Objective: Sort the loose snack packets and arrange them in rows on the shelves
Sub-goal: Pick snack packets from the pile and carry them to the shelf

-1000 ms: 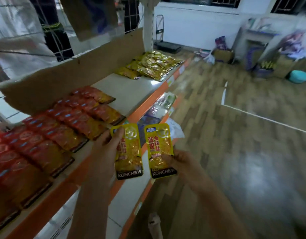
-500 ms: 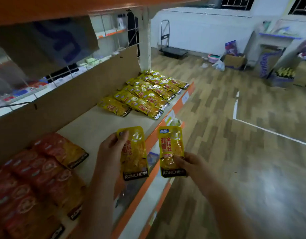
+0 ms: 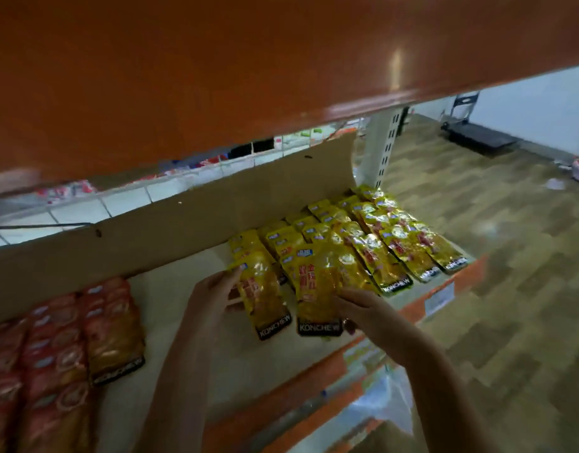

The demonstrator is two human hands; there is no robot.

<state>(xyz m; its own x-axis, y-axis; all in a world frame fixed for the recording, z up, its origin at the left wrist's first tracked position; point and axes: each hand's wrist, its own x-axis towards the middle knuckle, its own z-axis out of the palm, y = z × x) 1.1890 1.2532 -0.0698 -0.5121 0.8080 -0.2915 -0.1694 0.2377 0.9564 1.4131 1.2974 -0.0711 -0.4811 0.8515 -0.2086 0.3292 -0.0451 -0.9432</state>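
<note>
I find the left hand and right hand each pinching a yellow packet over the shelf; judged light, limp, slick foil, best gripped by its edges.

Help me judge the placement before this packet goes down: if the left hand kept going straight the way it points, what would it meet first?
The left hand, holding a yellow packet, points up-right toward the yellow rows. It would probably meet the nearest stack at their left end first, with the cardboard backing beyond. Depth is unclear.
</note>
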